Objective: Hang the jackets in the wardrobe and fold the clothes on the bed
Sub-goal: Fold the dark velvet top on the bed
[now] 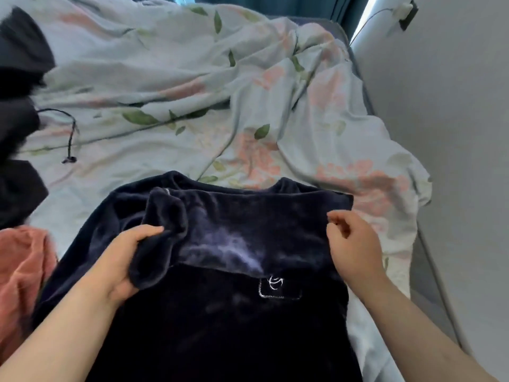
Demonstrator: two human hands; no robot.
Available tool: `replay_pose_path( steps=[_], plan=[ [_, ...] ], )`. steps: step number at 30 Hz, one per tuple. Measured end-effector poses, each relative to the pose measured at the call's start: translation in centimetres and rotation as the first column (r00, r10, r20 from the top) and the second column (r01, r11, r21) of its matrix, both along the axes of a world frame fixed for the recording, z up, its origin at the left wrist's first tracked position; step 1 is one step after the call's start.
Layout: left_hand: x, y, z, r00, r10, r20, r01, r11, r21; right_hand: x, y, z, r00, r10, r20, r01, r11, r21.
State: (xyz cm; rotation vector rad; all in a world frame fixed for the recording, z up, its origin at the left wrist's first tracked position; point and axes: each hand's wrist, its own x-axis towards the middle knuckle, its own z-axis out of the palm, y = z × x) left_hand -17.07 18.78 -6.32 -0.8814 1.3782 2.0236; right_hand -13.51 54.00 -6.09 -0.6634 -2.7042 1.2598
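On a bed covered by a floral duvet (165,78), a navy fleece top (220,312) lies at the near edge, its upper part folded down toward the person. The left hand (124,260) grips a bunched roll of the pile. The right hand (355,244) appears to pinch the fold's opposite corner, the 2 hands well apart. Plush and limp, probably light, the fabric will likely sag unless held at both corners of the fold. A stitched rectangular patch (278,289) carries a white embroidered swirl, with no legible words. A black garment (19,64) and a coral garment (22,266) lie left.
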Motion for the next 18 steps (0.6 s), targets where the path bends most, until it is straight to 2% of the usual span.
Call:
replay_pose_path(
  steps=[2, 3, 6, 7, 8, 9, 10, 11, 12, 13, 15, 16, 18],
  plan=[
    [-0.4, -3.3, -1.3, 0.999, 0.049, 0.022, -0.049, 0.999, 0.007, 1.5, 0.7, -2.7, 0.993, 0.117, -0.016, -0.107, 0.949, 0.297],
    [-0.5, -4.4, -1.8, 0.998, 0.063, 0.024, -0.064, 0.998, 0.004, 2.0, 1.0, -3.9, 0.982, 0.182, 0.058, -0.190, 0.906, 0.378],
    [0.2, -6.7, -4.3, 0.983, 0.175, -0.055, -0.173, 0.984, 0.040, 3.1, 0.2, -6.5, 0.877, 0.255, 0.407, -0.443, 0.756, 0.482],
    [0.5, -6.8, -4.7, 0.982, 0.156, -0.103, -0.150, 0.987, 0.062, 3.4, -0.1, -7.2, 0.840, 0.247, 0.483, -0.494, 0.716, 0.493],
    [1.1, -6.8, -5.2, 0.981, 0.105, -0.163, -0.105, 0.994, 0.006, 3.6, -0.5, -7.7, 0.817, 0.238, 0.525, -0.525, 0.683, 0.507],
    [1.8, -6.8, -5.7, 0.972, 0.009, -0.234, -0.044, 0.989, -0.143, 3.7, -1.0, -8.1, 0.807, 0.222, 0.547, -0.537, 0.661, 0.524],
    [2.1, -6.8, -6.3, 0.962, -0.077, -0.264, -0.016, 0.942, -0.335, 3.6, -1.5, -8.2, 0.807, 0.194, 0.557, -0.532, 0.650, 0.544],
    [2.0, -6.8, -6.6, 0.952, -0.116, -0.282, -0.047, 0.858, -0.511, 3.3, -2.0, -8.1, 0.814, 0.164, 0.557, -0.515, 0.647, 0.562],
    [1.8, -7.1, -7.2, 0.959, -0.053, -0.279, -0.111, 0.834, -0.541, 2.9, -2.6, -7.8, 0.828, 0.142, 0.543, -0.487, 0.661, 0.570],
    [1.6, -7.4, -7.6, 0.961, 0.035, -0.274, -0.170, 0.856, -0.488, 2.5, -3.4, -7.5, 0.855, 0.148, 0.498, -0.450, 0.690, 0.567],
    [1.2, -8.0, -7.9, 0.971, 0.182, -0.158, -0.220, 0.937, -0.271, 1.1, -5.8, -6.8, 0.903, 0.256, 0.345, -0.415, 0.725, 0.549],
    [0.8, -8.3, -8.3, 0.977, 0.175, -0.120, -0.198, 0.955, -0.223, 0.3, -7.4, -6.4, 0.899, 0.348, 0.266, -0.439, 0.716, 0.543],
    [0.1, -8.6, -8.8, 0.991, 0.091, -0.101, -0.111, 0.971, -0.211, -1.5, -10.9, -6.3, 0.824, 0.543, 0.162, -0.533, 0.647, 0.544]
  ],
)
